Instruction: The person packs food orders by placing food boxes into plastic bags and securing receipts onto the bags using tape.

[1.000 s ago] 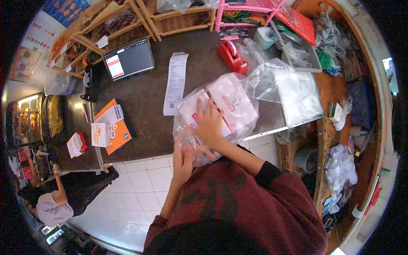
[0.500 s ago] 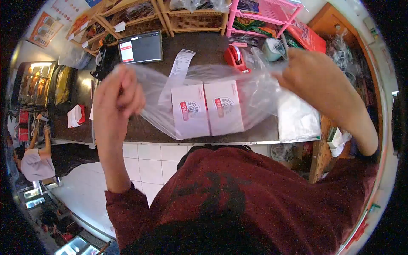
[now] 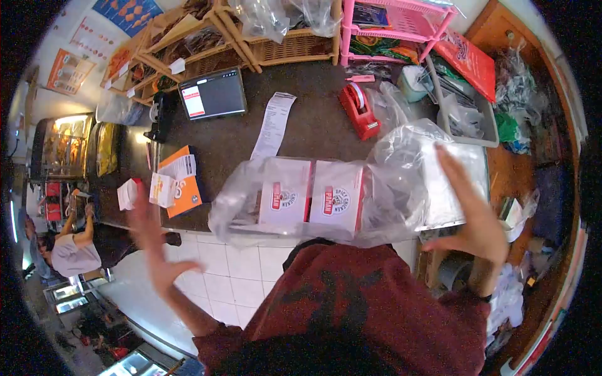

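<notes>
Two white food boxes (image 3: 285,207) with red edges and printed labels sit side by side in a clear plastic bag (image 3: 235,197) at the counter's front edge. The bag spreads loosely to both sides of them, its mouth slack. My left hand (image 3: 157,244) is off the bag to its left, fingers stretched out and thumb apart, holding nothing. To the right, my right hand (image 3: 470,219) is raised with fingers spread, also holding nothing. It is nearest to a stack of white plastic sheets or bags (image 3: 445,188).
Behind the bag lie a printed receipt (image 3: 274,122) and a tablet (image 3: 213,94). A red tape dispenser (image 3: 360,111) stands near a grey tray (image 3: 489,119). Orange and white cartons (image 3: 182,182) are at left. Wicker racks (image 3: 295,47) and a pink rack (image 3: 401,31) line the back. Another person (image 3: 75,250) works far left.
Both hands have let go of the bag and moved apart from it. The bag, stretched upward before, has slumped around the boxes. More of the counter shows as the view shifted.
</notes>
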Motion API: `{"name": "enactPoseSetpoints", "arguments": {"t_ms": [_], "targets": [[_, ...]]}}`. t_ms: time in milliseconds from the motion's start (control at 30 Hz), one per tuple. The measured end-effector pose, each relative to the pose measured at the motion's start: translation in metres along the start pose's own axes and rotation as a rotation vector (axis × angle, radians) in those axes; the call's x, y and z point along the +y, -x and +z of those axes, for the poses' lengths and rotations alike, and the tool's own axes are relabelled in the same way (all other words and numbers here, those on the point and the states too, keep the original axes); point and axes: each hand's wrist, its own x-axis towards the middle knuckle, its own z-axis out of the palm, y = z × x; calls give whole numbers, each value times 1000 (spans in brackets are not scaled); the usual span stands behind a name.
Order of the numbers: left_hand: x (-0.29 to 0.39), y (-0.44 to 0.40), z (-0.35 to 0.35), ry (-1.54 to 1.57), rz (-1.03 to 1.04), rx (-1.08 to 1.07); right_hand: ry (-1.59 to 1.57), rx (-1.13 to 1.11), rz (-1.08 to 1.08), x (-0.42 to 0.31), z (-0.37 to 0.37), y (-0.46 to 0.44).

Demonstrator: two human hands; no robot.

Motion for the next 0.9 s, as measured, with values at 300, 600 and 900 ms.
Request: {"name": "enactPoseSetpoints", "arguments": {"t_ms": [300,600,900], "targets": [[-45,-44,248,193,81,-677,-449,269,262,41,229,-76],[-20,-39,290,503,135,-631,-676,415,328,5,166,-74],[17,-51,261,258,236,-364,88,-78,331,53,144,-49]]}}
